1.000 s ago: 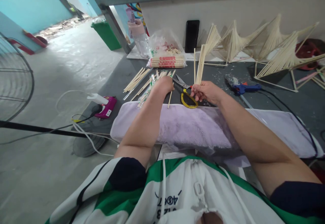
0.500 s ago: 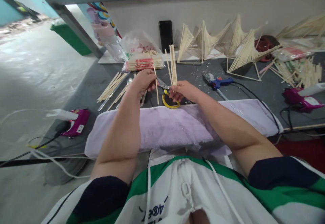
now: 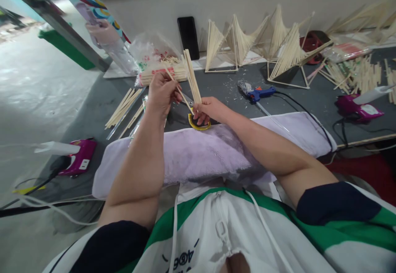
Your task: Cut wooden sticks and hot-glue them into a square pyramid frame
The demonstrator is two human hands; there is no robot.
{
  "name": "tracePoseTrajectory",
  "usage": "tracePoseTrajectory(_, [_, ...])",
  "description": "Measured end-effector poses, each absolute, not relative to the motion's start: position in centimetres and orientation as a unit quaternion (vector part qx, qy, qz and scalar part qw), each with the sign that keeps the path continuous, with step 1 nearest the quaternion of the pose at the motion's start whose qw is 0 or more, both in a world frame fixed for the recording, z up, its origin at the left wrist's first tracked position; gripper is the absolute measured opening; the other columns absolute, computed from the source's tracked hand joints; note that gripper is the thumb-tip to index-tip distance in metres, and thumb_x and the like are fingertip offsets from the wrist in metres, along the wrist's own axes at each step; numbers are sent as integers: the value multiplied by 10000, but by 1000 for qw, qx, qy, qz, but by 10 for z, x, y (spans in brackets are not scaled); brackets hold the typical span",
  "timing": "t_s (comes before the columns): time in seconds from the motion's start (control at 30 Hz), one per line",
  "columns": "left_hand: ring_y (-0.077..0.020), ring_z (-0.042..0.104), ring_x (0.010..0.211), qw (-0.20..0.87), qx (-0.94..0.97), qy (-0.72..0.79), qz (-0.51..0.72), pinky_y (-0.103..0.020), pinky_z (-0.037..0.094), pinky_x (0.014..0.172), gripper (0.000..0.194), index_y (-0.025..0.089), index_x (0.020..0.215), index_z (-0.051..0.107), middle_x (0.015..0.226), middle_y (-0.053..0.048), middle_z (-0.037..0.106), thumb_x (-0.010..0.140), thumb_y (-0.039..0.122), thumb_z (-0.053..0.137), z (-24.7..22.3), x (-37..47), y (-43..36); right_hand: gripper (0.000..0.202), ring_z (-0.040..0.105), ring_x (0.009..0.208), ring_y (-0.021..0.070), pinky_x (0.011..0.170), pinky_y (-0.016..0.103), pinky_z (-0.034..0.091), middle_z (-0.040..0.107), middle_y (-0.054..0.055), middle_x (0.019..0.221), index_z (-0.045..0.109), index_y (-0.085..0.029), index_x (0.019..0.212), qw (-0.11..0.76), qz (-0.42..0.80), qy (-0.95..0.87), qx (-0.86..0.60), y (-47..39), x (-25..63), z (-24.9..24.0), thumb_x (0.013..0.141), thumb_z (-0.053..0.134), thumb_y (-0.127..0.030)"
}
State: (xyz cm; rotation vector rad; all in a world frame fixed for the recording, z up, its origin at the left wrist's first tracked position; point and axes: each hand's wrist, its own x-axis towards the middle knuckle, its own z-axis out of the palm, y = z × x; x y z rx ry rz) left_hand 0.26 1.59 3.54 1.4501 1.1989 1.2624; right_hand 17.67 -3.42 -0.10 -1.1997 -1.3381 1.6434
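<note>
The single stick [image 3: 185, 99] has tipped over towards the bundle of sticks [image 3: 193, 79], its lower end now at the fingers of the right hand [image 3: 212, 109], which grasp that bundle nearly upright, while the fingers of the left hand [image 3: 161, 95] pinch the stick. Both are held just beyond the lilac towel [image 3: 204, 153] along the bench's [image 3: 222, 93] front edge, close to yellow-handled scissors [image 3: 198, 128]. Farther off, a blue glue gun [image 3: 261, 94] lies mid-bench, and stick frameworks [image 3: 238, 44] line the back edge.

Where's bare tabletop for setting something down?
One patch lies between your right hand and the blue glue gun, dotted with white scraps. Another lies between the loose sticks and the left edge of the table. It's crowded around the scissors and at the back, among the stick frames.
</note>
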Motion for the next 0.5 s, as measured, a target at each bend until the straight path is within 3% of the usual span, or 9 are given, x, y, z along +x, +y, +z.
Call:
tracePoseTrajectory(0.27, [-126,646,552,465,578,475,473,-252,507,556,407,292,1208,552,767,39,678,854,335,746,29,0,15,236,721,526,150,424,202,508,787,42,717,642,-191,828,288,687,-514,-425,-38,182,-5,1005,760,-294])
tracePoseTrajectory(0.5, [-104,618,521,476,595,458,458,-238,478,539,439,290,1243,539,817,41,687,868,358,755,26,0,15,202,739,561,166,445,211,532,806,74,769,714,-181,872,275,704,-521,-397,-36,186,-12,966,800,-338])
